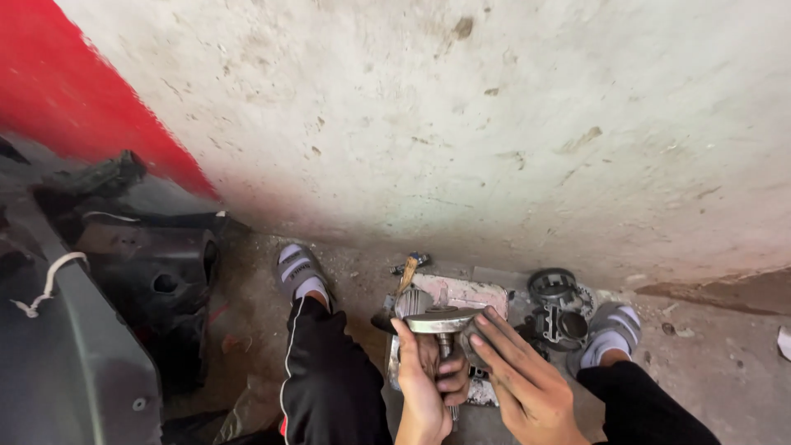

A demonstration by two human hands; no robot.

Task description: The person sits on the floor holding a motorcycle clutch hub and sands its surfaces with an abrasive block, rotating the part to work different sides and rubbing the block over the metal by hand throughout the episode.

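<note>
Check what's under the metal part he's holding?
Under the grey metal part sits a pale, worn block on the dirty floor. The left hand grips the part's stem; the right hand rests against it. Both hands cover the block's near side.

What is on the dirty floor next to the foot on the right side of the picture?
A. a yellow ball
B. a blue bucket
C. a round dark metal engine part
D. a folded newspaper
C: a round dark metal engine part lies on the floor just beside the foot in a grey sandal.
</note>
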